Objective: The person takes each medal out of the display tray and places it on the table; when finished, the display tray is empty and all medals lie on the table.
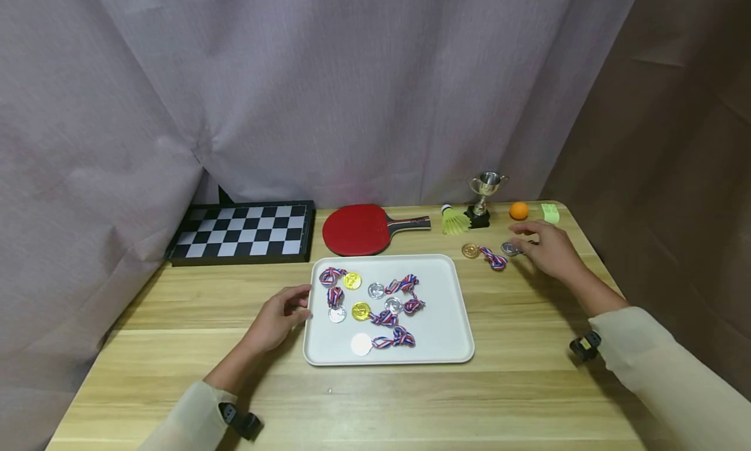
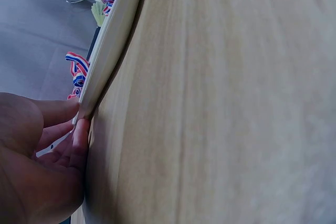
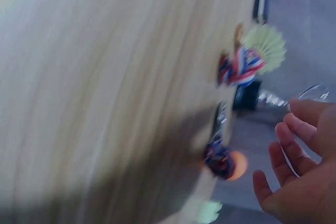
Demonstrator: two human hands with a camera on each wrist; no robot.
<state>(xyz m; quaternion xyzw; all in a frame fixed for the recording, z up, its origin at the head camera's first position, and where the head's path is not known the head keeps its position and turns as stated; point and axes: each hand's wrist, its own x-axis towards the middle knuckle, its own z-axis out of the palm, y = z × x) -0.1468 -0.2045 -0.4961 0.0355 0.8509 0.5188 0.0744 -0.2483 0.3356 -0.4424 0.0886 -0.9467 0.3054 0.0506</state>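
In the head view my left hand [image 1: 276, 319] holds the left rim of a white tray [image 1: 448, 334]. The left wrist view shows thumb and fingers about that rim. Gold medals [image 1: 360, 311] and silver medals [image 1: 376, 290] with striped ribbons lie on the tray. On the right, my right hand [image 1: 545, 246] hovers with loosely bent fingers above a silver medal [image 1: 510, 249]. A gap shows between fingers and medal in the right wrist view. Left of it lies a bronze-coloured medal [image 1: 471, 250] with its ribbon [image 1: 495, 259] bunched beside it.
Behind the tray lies a red table tennis bat [image 1: 356, 231], with a chessboard [image 1: 243, 231] to its left. A shuttlecock [image 1: 454, 221], a small trophy cup [image 1: 484, 197], an orange ball [image 1: 519, 210] and a green note [image 1: 550, 213] line the back right. Grey cloth [image 1: 375, 112] hangs behind.
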